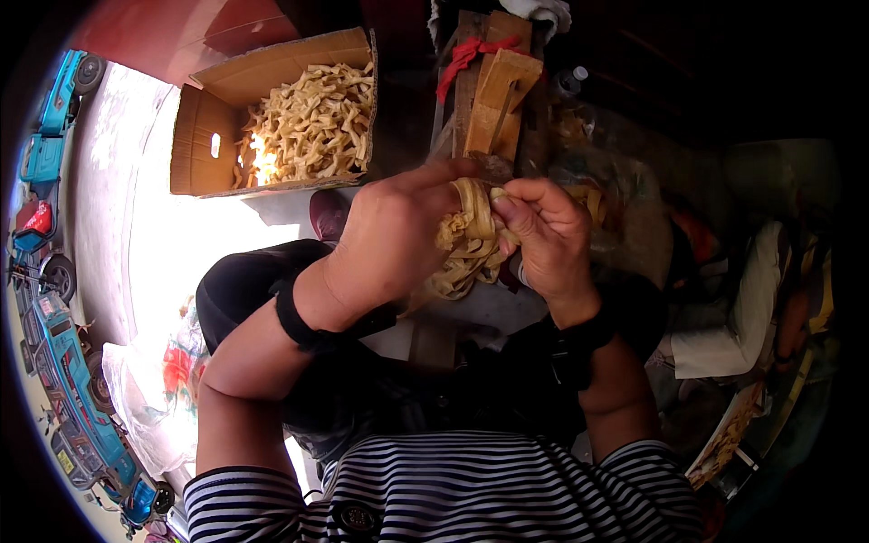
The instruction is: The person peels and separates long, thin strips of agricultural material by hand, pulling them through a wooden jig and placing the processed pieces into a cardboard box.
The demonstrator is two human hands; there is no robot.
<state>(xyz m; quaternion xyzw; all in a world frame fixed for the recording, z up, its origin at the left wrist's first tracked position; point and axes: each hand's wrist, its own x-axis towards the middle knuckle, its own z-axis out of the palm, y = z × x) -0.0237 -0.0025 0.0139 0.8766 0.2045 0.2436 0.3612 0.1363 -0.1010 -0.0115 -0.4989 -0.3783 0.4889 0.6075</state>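
Both hands meet in front of my knees over a bundle of pale tan, flat, pliable strips (457, 276). A tan strip (473, 206) loops around the fingers of my left hand (385, 240), whose back faces up and partly hides the bundle. Thumb and forefinger of my right hand (552, 235) pinch part of that strip at the loop's right side. The bundle's loose coils hang below and between the hands. Just beyond them stands a wooden block (507, 86) on a narrow bench (463, 81), with a red cloth (466, 63) tied around the wood.
At the far left, a cardboard box (210, 145) holds a heap of short tan knotted pieces (312, 118). Clear plastic bags (625, 172) and a bottle (572, 81) lie right of the bench. A plastic bag (145, 389) sits at left; blue vehicles (77, 380) stand outside.
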